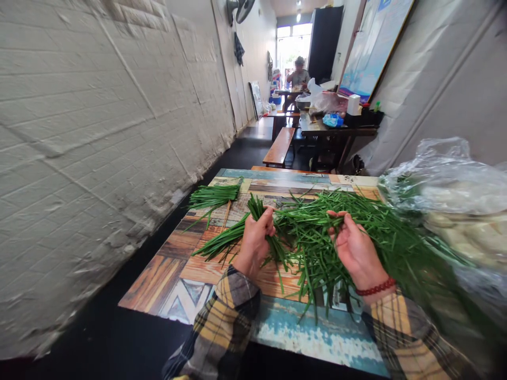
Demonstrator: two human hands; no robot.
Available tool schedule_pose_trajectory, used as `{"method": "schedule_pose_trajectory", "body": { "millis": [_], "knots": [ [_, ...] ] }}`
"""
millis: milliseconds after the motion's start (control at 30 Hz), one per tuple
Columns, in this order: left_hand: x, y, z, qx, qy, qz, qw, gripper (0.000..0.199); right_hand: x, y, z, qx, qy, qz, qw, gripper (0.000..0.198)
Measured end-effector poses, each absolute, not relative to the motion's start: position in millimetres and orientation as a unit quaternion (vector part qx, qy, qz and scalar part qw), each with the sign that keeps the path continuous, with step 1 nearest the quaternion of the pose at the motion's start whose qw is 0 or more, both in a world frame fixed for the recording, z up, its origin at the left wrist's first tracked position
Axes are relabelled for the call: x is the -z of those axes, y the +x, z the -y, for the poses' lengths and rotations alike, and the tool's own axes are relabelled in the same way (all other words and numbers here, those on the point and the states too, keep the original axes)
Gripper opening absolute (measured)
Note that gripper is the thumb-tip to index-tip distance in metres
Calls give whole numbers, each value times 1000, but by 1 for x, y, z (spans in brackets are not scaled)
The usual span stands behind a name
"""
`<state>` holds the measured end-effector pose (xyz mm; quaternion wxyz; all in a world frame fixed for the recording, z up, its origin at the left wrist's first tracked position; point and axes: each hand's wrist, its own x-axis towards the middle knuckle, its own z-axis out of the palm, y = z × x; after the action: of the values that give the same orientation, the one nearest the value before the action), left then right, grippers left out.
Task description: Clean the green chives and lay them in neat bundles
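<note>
My left hand [256,237] is closed around an upright bunch of green Chinese chives [256,205], whose ends stick out above and below the fist. Just over the loose pile of chives [317,248], my right hand [354,245] has its thumb and fingers pinched together on some chive stalks. A neat bundle of chives [225,237] lies left of my left hand, partly behind it. Farther back on the left rests another even bundle [214,196], with a thin brown stick or tie [226,214] near it.
Clear plastic bags [455,184] with pale contents stand at the table's right side. The patchwork-patterned table [158,290] runs close to a white brick-look wall [99,132]. Beyond it are a bench [280,145], a cluttered second table [336,129] and a seated person [299,76].
</note>
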<state>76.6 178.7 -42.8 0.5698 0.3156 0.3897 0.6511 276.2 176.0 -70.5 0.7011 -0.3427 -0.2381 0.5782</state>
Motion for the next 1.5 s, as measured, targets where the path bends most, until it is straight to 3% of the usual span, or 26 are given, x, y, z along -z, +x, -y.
{"method": "schedule_pose_trajectory", "body": {
  "millis": [167,333,567,900,1200,1400,1500],
  "knots": [
    [39,74,-180,-673,262,-362,589,25,67,283,-180,-582,-330,215,712,12],
    [38,77,-176,-619,312,-328,642,22,66,274,-176,-595,-321,227,701,6],
    [46,91,-170,-501,429,-405,634,35,62,260,-167,-616,-297,256,683,8],
    [50,91,-171,-517,433,-425,604,40,65,250,-161,-594,-394,284,641,15],
    [50,91,-168,-497,438,-396,636,36,68,279,-169,-410,-529,403,624,34],
    [35,65,-172,-585,368,-327,645,28,64,300,-170,-166,-594,612,495,47],
    [28,52,-175,-613,327,-280,662,25,63,309,-172,-23,-622,683,381,46]
  ]
}}
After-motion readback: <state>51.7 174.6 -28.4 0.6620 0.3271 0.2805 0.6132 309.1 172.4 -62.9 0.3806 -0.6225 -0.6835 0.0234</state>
